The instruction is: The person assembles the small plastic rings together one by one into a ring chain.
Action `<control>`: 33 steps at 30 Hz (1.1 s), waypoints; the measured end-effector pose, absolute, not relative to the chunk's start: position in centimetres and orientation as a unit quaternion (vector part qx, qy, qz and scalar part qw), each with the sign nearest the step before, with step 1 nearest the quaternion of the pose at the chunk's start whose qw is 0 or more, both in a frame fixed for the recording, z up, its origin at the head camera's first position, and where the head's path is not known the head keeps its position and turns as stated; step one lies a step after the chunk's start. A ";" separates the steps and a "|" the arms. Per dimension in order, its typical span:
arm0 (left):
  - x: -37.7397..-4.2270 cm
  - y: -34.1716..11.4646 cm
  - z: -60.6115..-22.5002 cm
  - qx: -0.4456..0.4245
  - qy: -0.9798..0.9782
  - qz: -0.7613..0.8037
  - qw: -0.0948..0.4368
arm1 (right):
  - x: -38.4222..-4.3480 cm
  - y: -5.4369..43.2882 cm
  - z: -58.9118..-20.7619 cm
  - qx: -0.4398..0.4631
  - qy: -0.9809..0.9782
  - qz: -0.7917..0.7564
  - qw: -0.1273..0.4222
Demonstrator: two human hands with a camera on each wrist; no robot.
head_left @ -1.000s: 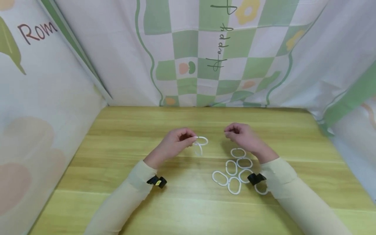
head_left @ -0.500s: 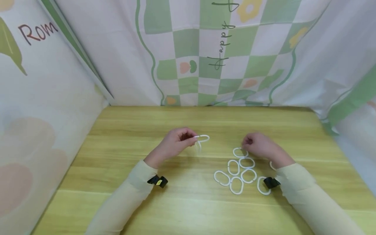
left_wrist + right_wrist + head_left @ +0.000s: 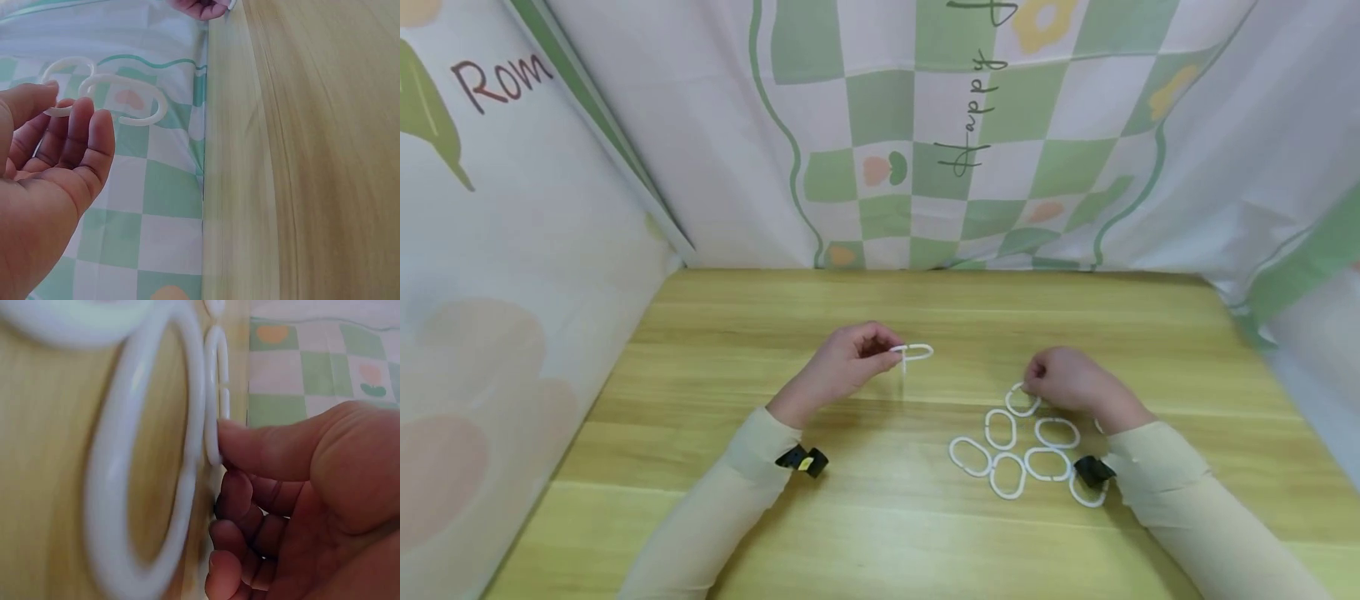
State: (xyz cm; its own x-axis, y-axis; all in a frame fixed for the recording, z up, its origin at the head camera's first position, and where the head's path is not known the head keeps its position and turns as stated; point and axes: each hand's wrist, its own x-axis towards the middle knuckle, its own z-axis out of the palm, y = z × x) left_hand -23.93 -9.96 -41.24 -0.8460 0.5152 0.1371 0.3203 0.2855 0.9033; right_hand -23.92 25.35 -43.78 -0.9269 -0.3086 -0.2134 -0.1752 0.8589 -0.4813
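White plastic oval shower curtain rings, each with a small gap, are about both hands. My left hand (image 3: pixel 857 358) pinches one curtain ring (image 3: pixel 69 60) above the table between thumb and fingertips. A second curtain ring (image 3: pixel 164 106) is linked through it and dangles. Over at the right, my right hand (image 3: pixel 1071 379) grips the edge of the rearmost curtain ring (image 3: pixel 1008 402) of the group. The right wrist view shows the thumb (image 3: pixel 269 447) on that ring's side, with the index fingertip just below it and the other fingers curled.
Several loose curtain rings (image 3: pixel 1002 429) lie close together on the wooden table (image 3: pixel 850 533), in front of and beside my right hand. One is partly covered by the black wrist camera (image 3: pixel 1093 471). A checked curtain (image 3: pixel 887 117) hangs along the back edge.
My right hand has moved right and toward me, down to the group of rings. The rearmost ring has turned, and nearby rings have shifted right. My left hand has stayed put while its dangling ring swung.
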 end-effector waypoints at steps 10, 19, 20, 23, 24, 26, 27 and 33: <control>-24.1 -9.9 -41.5 0.268 0.790 0.544 0.089 | -23.3 21.9 -42.8 -0.126 0.945 -0.290 0.079; -24.0 -10.1 -41.2 0.267 0.793 0.542 0.085 | -22.2 17.4 -39.8 -0.198 0.909 -0.366 -0.001; -24.0 -10.1 -41.2 0.269 0.793 0.540 0.084 | -22.1 16.9 -39.4 -0.202 0.908 -0.368 -0.003; -24.0 -10.0 -41.3 0.280 0.791 0.537 0.084 | -21.8 15.9 -38.7 -0.216 0.902 -0.373 -0.015; -24.0 -10.0 -41.3 0.285 0.791 0.535 0.084 | -21.7 15.6 -38.6 -0.219 0.901 -0.373 -0.021; -24.0 -9.9 -41.4 0.292 0.792 0.529 0.082 | -21.8 15.2 -38.5 -0.223 0.900 -0.375 -0.032; -24.0 -9.8 -41.4 0.295 0.793 0.526 0.081 | -21.8 15.0 -38.5 -0.224 0.898 -0.377 -0.036; -23.7 -9.7 -41.4 0.300 0.797 0.518 0.086 | -22.0 14.5 -38.9 -0.235 0.892 -0.384 -0.038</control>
State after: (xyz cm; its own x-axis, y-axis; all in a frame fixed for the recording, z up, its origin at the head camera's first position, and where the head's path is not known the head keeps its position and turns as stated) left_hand -23.67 -9.65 -41.42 -0.8052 0.5669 0.1739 0.3892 0.2841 0.8763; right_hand -22.00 14.46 -38.86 -0.8863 -0.3905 0.2488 -0.4491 0.5944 -0.6671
